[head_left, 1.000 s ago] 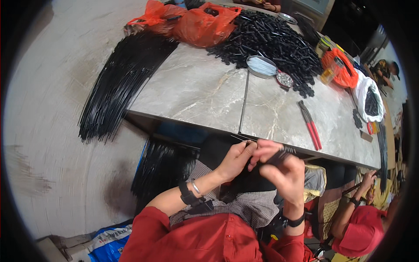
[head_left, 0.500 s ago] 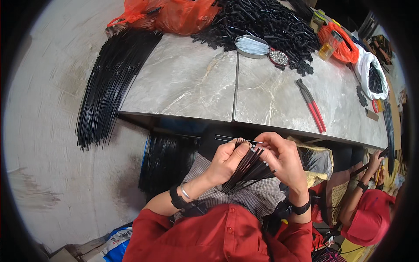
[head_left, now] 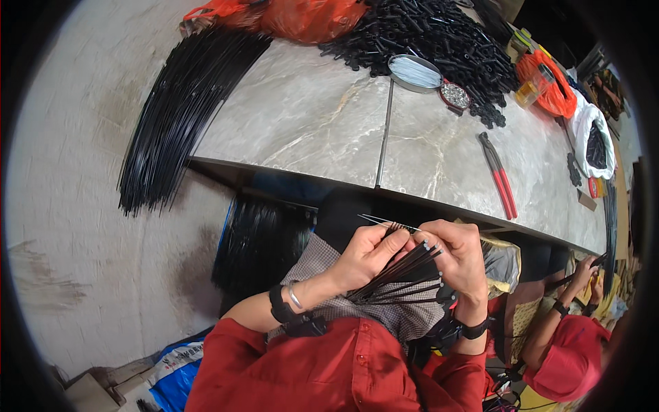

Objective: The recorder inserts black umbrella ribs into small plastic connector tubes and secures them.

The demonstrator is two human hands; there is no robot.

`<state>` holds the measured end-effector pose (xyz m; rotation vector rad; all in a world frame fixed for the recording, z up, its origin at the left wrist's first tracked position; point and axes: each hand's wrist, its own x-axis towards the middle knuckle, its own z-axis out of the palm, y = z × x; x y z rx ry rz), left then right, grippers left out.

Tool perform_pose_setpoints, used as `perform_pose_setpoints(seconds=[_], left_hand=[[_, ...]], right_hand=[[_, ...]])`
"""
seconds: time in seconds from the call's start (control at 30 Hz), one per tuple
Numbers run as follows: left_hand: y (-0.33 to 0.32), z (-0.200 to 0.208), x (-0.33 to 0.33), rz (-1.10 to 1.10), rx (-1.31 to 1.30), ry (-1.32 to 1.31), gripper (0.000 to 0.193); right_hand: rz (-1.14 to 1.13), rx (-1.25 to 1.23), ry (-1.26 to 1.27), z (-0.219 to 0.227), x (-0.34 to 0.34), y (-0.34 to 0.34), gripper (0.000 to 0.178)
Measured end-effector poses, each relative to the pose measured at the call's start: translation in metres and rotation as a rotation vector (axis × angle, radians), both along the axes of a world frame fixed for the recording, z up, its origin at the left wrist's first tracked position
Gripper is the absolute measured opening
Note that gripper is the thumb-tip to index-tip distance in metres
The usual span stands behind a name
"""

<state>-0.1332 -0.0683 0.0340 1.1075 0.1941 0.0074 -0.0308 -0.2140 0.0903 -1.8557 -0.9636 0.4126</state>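
As the left edge of a grey marbled surface (head_left: 302, 117) is overhung by one long black rod bundle (head_left: 192, 117), bare room is left rightward; below the front edge, several slim black rods (head_left: 401, 268) are pinched by the left grip (head_left: 371, 257), two thin silvery wires (head_left: 374, 218) by the right grip (head_left: 454, 255); one pair of red-handled pliers (head_left: 504, 189) is seen beyond.

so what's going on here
Someone in a red shirt is working with both hands just off the edge of the table. The left hand pinches thin black rods that fan out, while the right hand pinches at thin wires beside them. Red-handled pliers and a heap of black tubes lie on the table.
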Motion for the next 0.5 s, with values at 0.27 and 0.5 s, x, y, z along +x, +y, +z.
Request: perform_pose_setpoints(seconds=[0.27,0.5], left_hand=[[0.004,-0.005,-0.001,0.021,-0.064,-0.016,0.028],[0.013,-0.007,-0.003,0.035,-0.07,-0.06,0.021]], right_hand=[[-0.008,0.042,0.157,-0.008,-0.004,-0.001,0.011],[-0.037,0.336,0.673,-0.059,-0.015,-0.008,0.016]])
